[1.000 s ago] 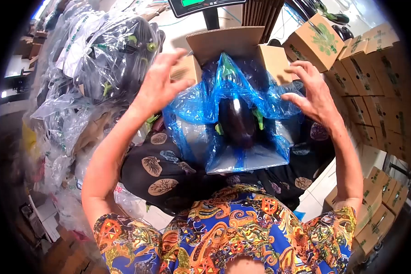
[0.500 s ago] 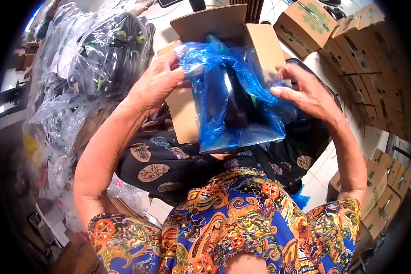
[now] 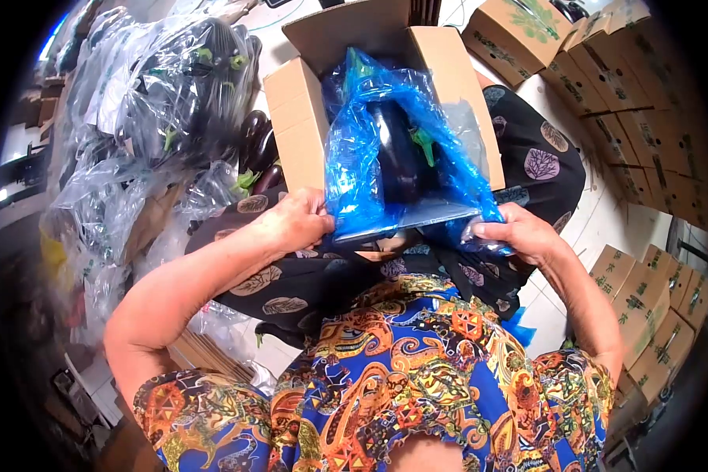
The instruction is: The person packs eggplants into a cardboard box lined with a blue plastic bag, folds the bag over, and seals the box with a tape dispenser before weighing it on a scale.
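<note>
Head view — blue plastic liner (image 3: 352,173) around eggplants (image 3: 393,149) in a carton (image 3: 297,122).
Left hand (image 3: 297,220) pinches its near-left corner, right hand (image 3: 525,233) its bunched edge — gentle, even tension should prevent tearing.

L hand (image 3: 297,222) fingers curled, R hand (image 3: 519,232) pinching w/ thumb (image 3: 492,230) ext'd, both arms (image 3: 185,287) bent

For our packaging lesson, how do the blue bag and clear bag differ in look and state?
Colour: the blue bag is tinted; the clear bag is colourless.
Place: the blue bag lines the open box; the clear bag is outside it, to the left.
Handling: the right hand grips the blue bag; no hand touches the clear bag.
Both are crinkled, see-through and hold eggplants.
</note>
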Motion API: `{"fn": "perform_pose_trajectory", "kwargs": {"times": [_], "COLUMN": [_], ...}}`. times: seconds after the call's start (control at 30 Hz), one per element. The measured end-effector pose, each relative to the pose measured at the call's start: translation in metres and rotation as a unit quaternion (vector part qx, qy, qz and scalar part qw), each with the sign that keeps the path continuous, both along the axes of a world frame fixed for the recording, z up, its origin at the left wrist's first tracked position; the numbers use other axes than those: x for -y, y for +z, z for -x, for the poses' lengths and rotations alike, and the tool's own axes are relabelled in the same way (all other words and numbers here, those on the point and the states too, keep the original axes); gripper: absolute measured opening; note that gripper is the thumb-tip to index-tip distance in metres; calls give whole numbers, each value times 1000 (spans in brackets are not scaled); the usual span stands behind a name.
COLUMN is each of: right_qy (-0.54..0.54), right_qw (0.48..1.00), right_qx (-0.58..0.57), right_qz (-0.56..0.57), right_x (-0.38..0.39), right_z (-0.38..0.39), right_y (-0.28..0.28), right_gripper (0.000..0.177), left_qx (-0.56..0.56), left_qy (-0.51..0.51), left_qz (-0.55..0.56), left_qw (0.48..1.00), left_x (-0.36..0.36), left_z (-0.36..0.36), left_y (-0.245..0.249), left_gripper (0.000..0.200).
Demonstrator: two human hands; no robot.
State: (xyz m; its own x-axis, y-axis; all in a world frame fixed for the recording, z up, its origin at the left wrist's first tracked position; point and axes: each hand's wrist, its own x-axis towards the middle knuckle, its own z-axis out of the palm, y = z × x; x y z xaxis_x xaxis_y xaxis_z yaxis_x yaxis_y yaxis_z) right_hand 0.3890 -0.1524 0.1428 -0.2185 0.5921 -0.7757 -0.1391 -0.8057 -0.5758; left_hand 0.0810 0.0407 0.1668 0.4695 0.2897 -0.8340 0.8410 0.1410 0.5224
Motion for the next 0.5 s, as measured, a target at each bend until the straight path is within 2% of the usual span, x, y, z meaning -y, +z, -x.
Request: {"fn": "perform_pose_trajectory", "kwargs": {"times": [0.03, 0.07, 0.13, 0.17, 0.23, 0.27, 0.3, 0.33, 0.37, 0.4, 0.43, 0.47, 0.5], "right_qy": [10, -4, -62, -76, -188, -160, -218, -184, -94, -5, 134, 140, 145], "right_qw": [999, 998, 990, 984, 956, 946, 934, 939, 941, 924, 907, 902, 895], "right_qx": [-10, -59, -94, -86, -47, -113, -40, -7, 106, 217, 298, 288, 277], "right_qz": [-46, 17, -89, -138, -223, -258, -279, -290, -306, -314, -265, -291, -317], "right_x": [1, 2, -1, -11, -42, -65, -80, -97, -102, -104, -102, -91, -82], "right_z": [0, 1, 0, -9, -11, -22, -24, -27, -23, -22, -44, -43, -38], "right_y": [12, 27, 45, 54, 75, 76, 69, 68, 80, 89, 75, 72, 73], "right_gripper": [25, 25, 27, 36, 50, 47, 46, 48, 46, 44, 42, 41, 39], "left_qx": [17, 61, 139, 165, 210, 211, 251, 292, 324, 300, 274, 247, 173], "left_qy": [-8, 22, 60, 95, 152, 173, 196, 218, 248, 254, 261, 267, 218], "left_qz": [-9, 63, 106, 123, 95, 66, 75, 81, 61, 24, -11, -45, -76], "left_qw": [1000, 996, 983, 974, 961, 960, 945, 928, 911, 919, 925, 930, 957], "left_x": [-1, -6, -14, -20, -33, -43, -57, -71, -76, -77, -76, -73, -66], "left_z": [0, 1, -2, -5, -25, -39, -44, -48, -53, -53, -51, -49, -45], "left_y": [6, 17, 37, 41, 44, 48, 36, 22, 14, 15, 16, 17, 30], "left_gripper": [12, 9, 6, 8, 10, 13, 17, 23, 28, 23, 18, 14, 22]}}
